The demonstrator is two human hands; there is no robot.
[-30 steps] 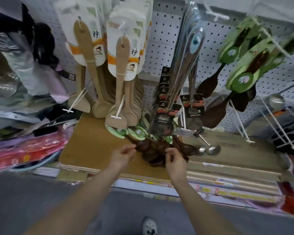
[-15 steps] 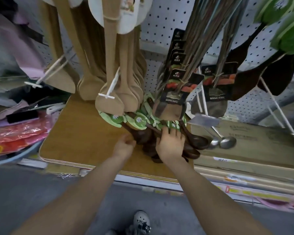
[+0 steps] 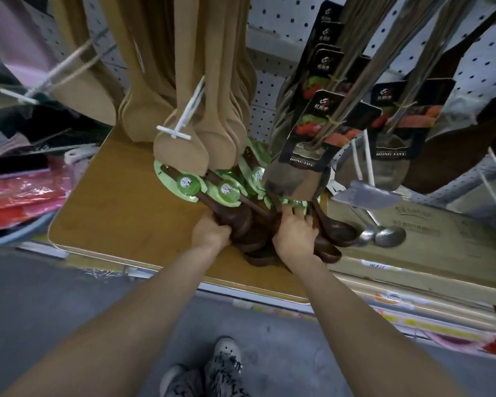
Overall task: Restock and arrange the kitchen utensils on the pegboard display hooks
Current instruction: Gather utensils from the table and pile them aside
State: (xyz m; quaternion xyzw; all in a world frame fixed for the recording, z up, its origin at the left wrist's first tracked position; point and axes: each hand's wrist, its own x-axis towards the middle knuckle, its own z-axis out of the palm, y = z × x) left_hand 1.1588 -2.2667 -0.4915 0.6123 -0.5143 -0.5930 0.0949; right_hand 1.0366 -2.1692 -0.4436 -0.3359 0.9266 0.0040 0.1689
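A pile of dark wooden spoons (image 3: pixel 249 233) with green card labels (image 3: pixel 188 183) lies on a wooden shelf board (image 3: pixel 121 202). My left hand (image 3: pixel 209 232) grips the left side of the pile, fingers curled under the spoon bowls. From the right, my right hand (image 3: pixel 297 233) covers the pile, its fingers spread over the spoon handles. Above hang pale wooden spatulas (image 3: pixel 184 130) and packaged steel turners (image 3: pixel 304 156) on white pegboard hooks (image 3: pixel 181 127).
Steel ladles (image 3: pixel 384 236) lie on flat cardboard boxes (image 3: pixel 421 233) to the right. Pink and red packaged goods (image 3: pixel 20 190) crowd the left. An empty white hook (image 3: pixel 361 159) juts out at right. My shoes (image 3: pixel 212 371) stand on grey floor below.
The camera has moved closer and lower toward the shelf. Both hands went from hovering above the dark spoons to closing in on the pile from either side.
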